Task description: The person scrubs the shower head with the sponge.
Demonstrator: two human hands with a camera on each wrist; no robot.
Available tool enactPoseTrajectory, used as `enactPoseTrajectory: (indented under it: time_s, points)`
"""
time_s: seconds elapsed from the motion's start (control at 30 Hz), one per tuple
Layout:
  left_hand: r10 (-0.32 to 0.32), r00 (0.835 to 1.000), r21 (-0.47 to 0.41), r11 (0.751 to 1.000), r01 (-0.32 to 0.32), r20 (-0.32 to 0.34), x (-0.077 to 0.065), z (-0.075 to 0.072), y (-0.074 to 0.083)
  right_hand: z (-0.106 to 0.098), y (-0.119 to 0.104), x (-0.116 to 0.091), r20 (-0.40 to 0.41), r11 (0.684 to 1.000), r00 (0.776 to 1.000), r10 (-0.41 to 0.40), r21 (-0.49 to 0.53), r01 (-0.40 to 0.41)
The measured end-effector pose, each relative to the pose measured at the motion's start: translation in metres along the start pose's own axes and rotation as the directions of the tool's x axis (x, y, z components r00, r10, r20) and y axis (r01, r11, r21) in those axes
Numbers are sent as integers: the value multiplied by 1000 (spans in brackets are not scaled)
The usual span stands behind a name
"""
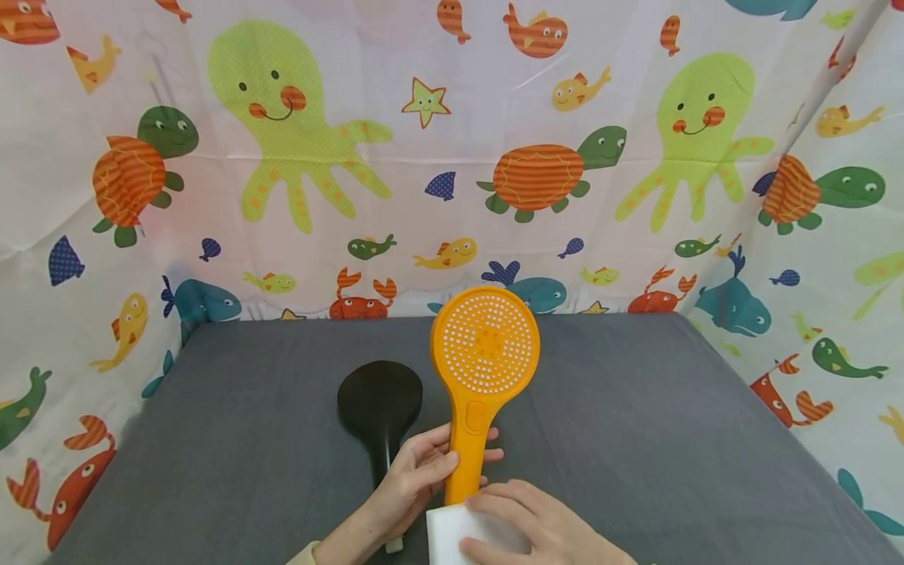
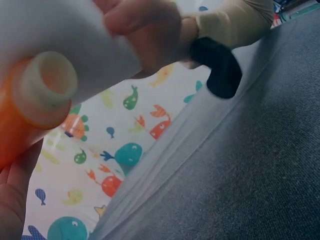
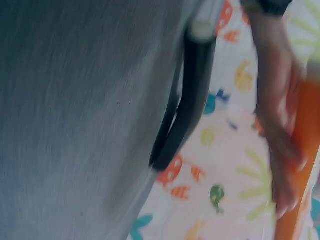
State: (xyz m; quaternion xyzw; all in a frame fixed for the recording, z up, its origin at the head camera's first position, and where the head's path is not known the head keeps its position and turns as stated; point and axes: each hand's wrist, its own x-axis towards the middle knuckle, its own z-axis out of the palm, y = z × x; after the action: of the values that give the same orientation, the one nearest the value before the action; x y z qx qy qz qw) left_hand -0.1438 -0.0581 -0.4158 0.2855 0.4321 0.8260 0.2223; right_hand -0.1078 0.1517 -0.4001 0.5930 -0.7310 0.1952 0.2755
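Note:
An orange handheld shower head [image 1: 486, 341] stands upright near the middle of the head view, its face of white nozzles toward me. My left hand [image 1: 417, 479] grips its handle. The left wrist view shows the handle's pale hollow end [image 2: 55, 80] close beside a white block [image 2: 75, 45]. My right hand [image 1: 540, 522] holds that white block at the handle's lower end, fingers across its face. A black shower head [image 1: 380, 396] lies on the grey surface behind the left hand, its handle partly hidden; the right wrist view shows its black handle [image 3: 192, 85] blurred.
The grey cloth-covered surface [image 1: 636, 439] stretches out to both sides of the hands. A curtain [image 1: 452, 173] printed with sea animals closes off the back and both sides.

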Motion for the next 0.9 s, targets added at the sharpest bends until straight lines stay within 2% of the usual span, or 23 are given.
enactPoseTrajectory:
  time_s: [0.07,0.1,0.2,0.27,0.3,0.4,0.5,0.57,0.67,0.77,0.83,0.9]
  points:
    - [36,999,12,999,-36,24,-1,-1,0,0,9,3,-86,999,996,-1,-54,-4]
    - [59,997,15,998,-60,40,-1,0,0,1,14,4,-147,996,989,28,-80,-40]
    - [132,987,8,991,-133,90,-1,0,-1,6,25,10,-328,976,936,124,-131,-175]
    - [156,982,-12,988,-156,106,-1,1,-2,8,25,12,-368,959,908,201,-117,-260]
    - [158,981,-34,987,-155,108,-1,2,-2,10,24,11,-363,956,905,221,-103,-275]
    - [124,988,-102,988,-115,89,-2,3,-2,10,16,12,-277,973,939,202,-50,-225]
    - [63,997,-175,983,-55,42,-3,3,-1,9,5,9,-134,990,981,143,42,-138]
    - [18,1000,-182,983,-18,-3,-3,3,0,7,-1,6,-51,992,994,98,85,-94]
    - [-54,995,-150,988,42,-78,-1,4,0,6,-6,2,22,988,999,27,149,-30]
    - [-80,989,-104,992,67,-122,0,5,0,6,-3,0,9,988,1000,-21,155,19]
    - [-56,990,-83,996,45,-129,0,4,0,9,4,0,-64,993,998,-16,115,24]
    - [-20,992,-61,998,13,-125,0,4,0,10,14,2,-176,999,984,13,40,-6]
